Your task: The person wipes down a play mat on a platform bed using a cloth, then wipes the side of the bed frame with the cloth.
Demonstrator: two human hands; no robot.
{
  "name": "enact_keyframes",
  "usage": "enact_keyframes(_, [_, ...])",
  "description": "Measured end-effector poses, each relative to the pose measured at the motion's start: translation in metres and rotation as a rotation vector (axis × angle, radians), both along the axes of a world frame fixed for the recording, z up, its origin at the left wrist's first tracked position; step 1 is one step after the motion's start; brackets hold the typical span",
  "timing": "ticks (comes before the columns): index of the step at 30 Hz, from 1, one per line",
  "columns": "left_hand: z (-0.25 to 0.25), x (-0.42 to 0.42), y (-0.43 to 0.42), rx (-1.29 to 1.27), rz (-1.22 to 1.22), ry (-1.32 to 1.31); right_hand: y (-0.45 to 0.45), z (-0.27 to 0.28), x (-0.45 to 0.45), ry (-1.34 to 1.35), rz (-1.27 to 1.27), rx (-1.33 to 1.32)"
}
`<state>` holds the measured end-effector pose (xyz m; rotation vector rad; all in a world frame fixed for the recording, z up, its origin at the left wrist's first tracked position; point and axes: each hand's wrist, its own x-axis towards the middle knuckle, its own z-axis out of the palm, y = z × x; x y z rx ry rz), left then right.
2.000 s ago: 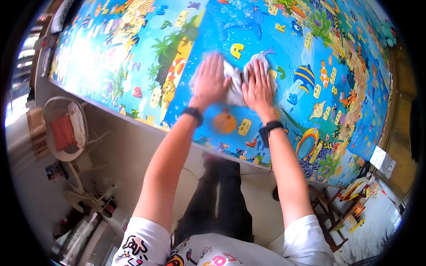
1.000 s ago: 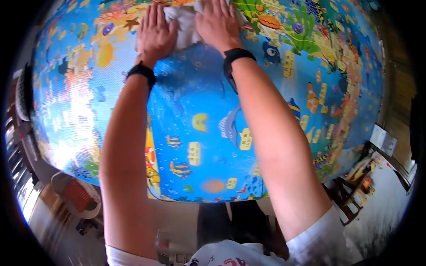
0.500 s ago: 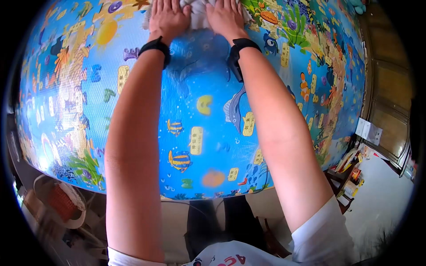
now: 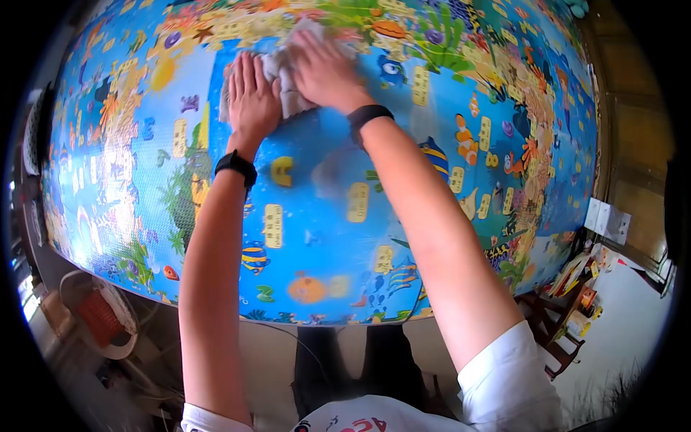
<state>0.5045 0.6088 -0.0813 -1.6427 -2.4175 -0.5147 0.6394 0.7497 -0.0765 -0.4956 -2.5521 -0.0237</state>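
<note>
A crumpled grey-white cloth [image 4: 291, 99] lies on a glossy mat [image 4: 302, 277] printed with sea animals and small word labels. On the cloth's left part, my left hand [image 4: 253, 101] rests flat with its fingers stretched out and pointing away from me. My right hand [image 4: 327, 75] presses on the right part, slanting up to the left, its fingers extended and a little blurred. Neither hand's fingers wrap round the fabric. Each wrist wears a black band. The underside of the cloth is hidden, and patches of the mat look hazy.
The mat covers a broad raised surface whose near edge [image 4: 338, 322] curves in front of my body. At lower left stands a chair-like frame with a red woven part [image 4: 101, 317]. A small shelf with packets [image 4: 576, 317], a white box [image 4: 607, 219] and brown panels [image 4: 633, 144] are on the right.
Both hands have slid the cloth left and somewhat closer to me. My right hand has turned to slant leftward, and more of the mat's far part shows.
</note>
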Motion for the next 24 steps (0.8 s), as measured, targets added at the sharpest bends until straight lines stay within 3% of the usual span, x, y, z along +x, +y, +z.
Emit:
enact_keyframes(6, [-0.006, 0.092, 0.037, -0.019, 0.006, 0.009, 0.020, -0.003, 0.071, -0.021, -0.086, -0.025])
enact_keyframes(13, [-0.003, 0.248, 0.125, -0.041, -0.081, -0.024, 0.099, -0.008, 0.235, -0.035, -0.184, -0.080])
enact_keyframes(24, [-0.013, 0.520, 0.266, 0.014, -0.401, 0.056, 0.197, -0.022, 0.541, -0.048, -0.501, 0.051])
